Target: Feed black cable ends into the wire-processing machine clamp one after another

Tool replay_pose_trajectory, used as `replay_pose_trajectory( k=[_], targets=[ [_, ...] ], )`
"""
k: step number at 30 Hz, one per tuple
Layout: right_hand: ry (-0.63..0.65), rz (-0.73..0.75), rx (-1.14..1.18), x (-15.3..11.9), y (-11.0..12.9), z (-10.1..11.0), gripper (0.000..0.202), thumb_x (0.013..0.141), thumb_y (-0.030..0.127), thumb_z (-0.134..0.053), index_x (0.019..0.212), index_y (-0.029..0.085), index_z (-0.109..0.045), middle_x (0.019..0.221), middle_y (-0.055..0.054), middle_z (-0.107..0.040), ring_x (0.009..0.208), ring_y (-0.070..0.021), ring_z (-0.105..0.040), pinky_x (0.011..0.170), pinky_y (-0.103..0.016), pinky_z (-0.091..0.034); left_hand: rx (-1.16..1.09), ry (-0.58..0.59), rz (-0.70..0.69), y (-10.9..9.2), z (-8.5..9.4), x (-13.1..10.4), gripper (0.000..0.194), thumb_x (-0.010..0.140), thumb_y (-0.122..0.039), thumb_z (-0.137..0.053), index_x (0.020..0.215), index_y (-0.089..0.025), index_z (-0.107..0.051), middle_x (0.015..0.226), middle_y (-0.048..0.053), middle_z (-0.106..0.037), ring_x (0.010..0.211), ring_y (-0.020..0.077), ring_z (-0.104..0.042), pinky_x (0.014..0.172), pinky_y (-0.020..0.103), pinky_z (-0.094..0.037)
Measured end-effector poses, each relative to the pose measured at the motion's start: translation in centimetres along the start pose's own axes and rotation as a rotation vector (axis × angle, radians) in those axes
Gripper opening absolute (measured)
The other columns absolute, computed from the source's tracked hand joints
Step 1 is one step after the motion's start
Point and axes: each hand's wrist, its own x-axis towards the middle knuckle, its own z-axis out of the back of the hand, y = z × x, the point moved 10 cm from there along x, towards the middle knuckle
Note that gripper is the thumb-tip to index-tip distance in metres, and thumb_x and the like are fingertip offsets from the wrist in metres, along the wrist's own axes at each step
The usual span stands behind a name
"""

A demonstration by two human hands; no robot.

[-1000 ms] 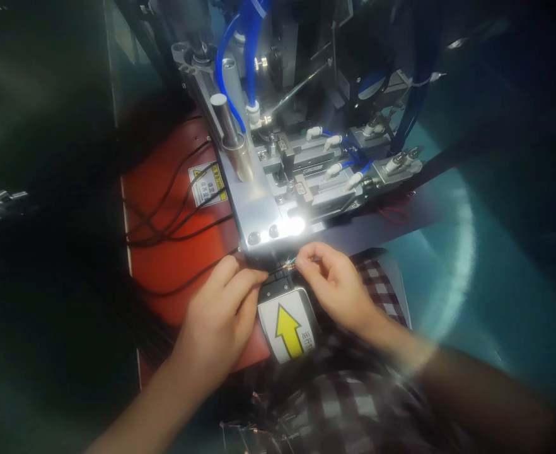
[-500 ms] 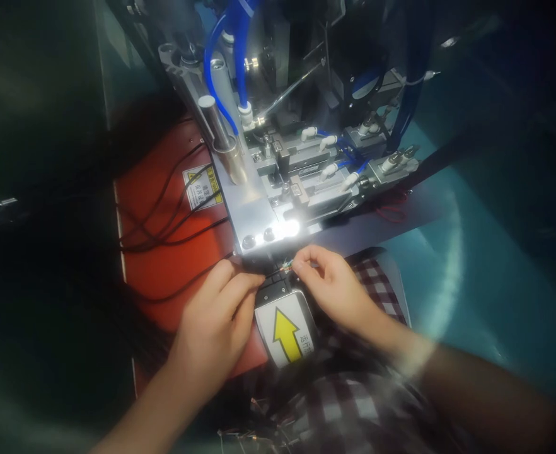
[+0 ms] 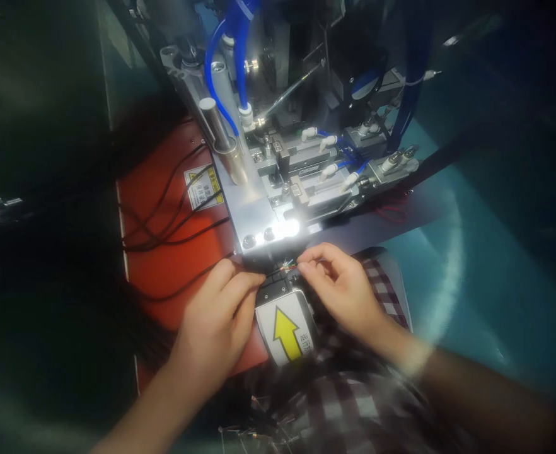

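Note:
My left hand (image 3: pixel 217 315) is closed in a pinch on a thin black cable (image 3: pixel 273 273) at the front of the machine. Fine coloured wires (image 3: pixel 287 266) fan out from the cable's end, under the bright light. My right hand (image 3: pixel 343 287) pinches the tips of some of these wires between thumb and forefinger. Just below the wires is a small black fixture block (image 3: pixel 274 291), and in front of it a white cover with a yellow arrow (image 3: pixel 285 328). Which strand sits in my right fingertips is too small to make out.
Above my hands stands a metal machine head (image 3: pixel 254 217) with pneumatic cylinders and blue air hoses (image 3: pixel 241 63). Black cables (image 3: pixel 164 243) cross the red base (image 3: pixel 164 277), which bears a warning label (image 3: pixel 203 187). Checkered clothing (image 3: pixel 348 403) is close below.
My right hand has shifted slightly to the right, away from the left one, and more of the coloured wires shows between them. My left hand stays nearly still.

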Motion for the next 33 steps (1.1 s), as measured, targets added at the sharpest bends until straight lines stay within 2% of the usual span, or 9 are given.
replay_pose_trajectory(
  k=[4,9,16,22,27,33],
  targets=[
    [-0.017,0.146,-0.109,0.0,2.1,-0.1,0.006,0.085,0.017,-0.059,0.079,0.018,-0.061,0.073,0.0,-0.058,0.058,-0.0112,-0.05,0.055,-0.025,-0.043,-0.011,0.005,0.016,0.2,-0.1,0.0,0.018,0.089,-0.006,-0.051,0.094,-0.019,-0.062,0.082,0.0,-0.053,0.074,0.0092,-0.055,0.064,0.019,-0.046],
    [-0.029,0.324,-0.245,0.1,4.4,-0.7,0.011,0.088,0.016,-0.053,0.079,0.019,-0.059,0.077,-0.002,-0.06,0.071,-0.0147,-0.057,0.066,-0.028,-0.046,-0.027,0.007,0.008,0.1,0.0,-0.1,0.017,0.088,-0.005,-0.052,0.094,-0.017,-0.062,0.084,0.0,-0.054,0.075,0.0085,-0.055,0.066,0.018,-0.045],
    [-0.066,0.282,-0.333,0.4,4.2,-0.5,0.013,0.088,0.017,-0.054,0.078,0.018,-0.061,0.071,-0.002,-0.062,0.064,-0.0149,-0.056,0.061,-0.029,-0.045,-0.041,0.005,0.012,0.1,0.0,-0.1,0.017,0.088,-0.005,-0.052,0.094,-0.017,-0.062,0.086,0.0,-0.054,0.078,0.0091,-0.055,0.067,0.018,-0.046],
    [-0.029,0.283,-0.238,0.2,3.5,0.1,0.015,0.091,0.015,-0.052,0.086,0.018,-0.066,0.085,-0.005,-0.069,0.08,-0.0177,-0.064,0.074,-0.031,-0.051,-0.05,0.012,0.018,0.1,-0.1,-0.1,0.017,0.089,-0.005,-0.051,0.094,-0.017,-0.063,0.085,0.001,-0.054,0.077,0.0093,-0.055,0.067,0.018,-0.046],
    [-0.074,0.224,-0.184,0.0,2.6,0.9,0.012,0.089,0.015,-0.056,0.091,0.017,-0.068,0.09,-0.006,-0.07,0.085,-0.0193,-0.067,0.077,-0.033,-0.054,-0.046,0.006,0.01,0.0,0.0,-0.1,0.017,0.088,-0.005,-0.052,0.094,-0.016,-0.062,0.086,0.001,-0.054,0.079,0.0088,-0.055,0.069,0.018,-0.046],
    [-0.097,0.331,-0.236,-1.1,3.9,0.9,0.017,0.087,0.011,-0.058,0.099,0.012,-0.071,0.089,-0.009,-0.071,0.083,-0.0187,-0.067,0.074,-0.031,-0.055,-0.037,0.003,0.006,0.1,-0.1,0.0,0.017,0.088,-0.003,-0.051,0.093,-0.015,-0.063,0.084,0.0,-0.052,0.076,0.0071,-0.054,0.068,0.016,-0.045]
  ],
)
